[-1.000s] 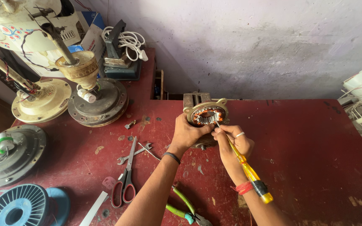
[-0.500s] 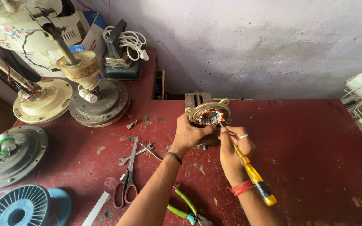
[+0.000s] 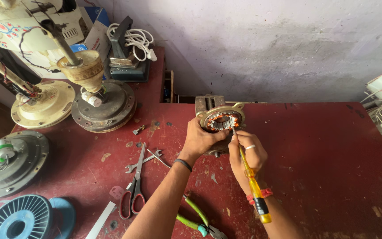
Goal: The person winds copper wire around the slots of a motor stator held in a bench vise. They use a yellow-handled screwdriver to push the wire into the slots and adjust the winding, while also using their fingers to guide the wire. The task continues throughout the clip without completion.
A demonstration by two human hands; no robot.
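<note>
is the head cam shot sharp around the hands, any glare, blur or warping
Head view: even, soft light, no strong glare; left hand, right hand, motor and screwdriver look sharp; wide-lens warping bends the red table edges and the fan parts at left.

Two hands (image 3: 202,140) (image 3: 249,152), one stator (image 3: 221,120), one screwdriver (image 3: 253,183), one scissors (image 3: 133,192), one pliers (image 3: 197,219) (green-handled).

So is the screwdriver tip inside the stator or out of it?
Inside. The right hand holds the screwdriver with its tip reaching into the stator opening, among the copper windings; the left hand steadies the stator.
</note>
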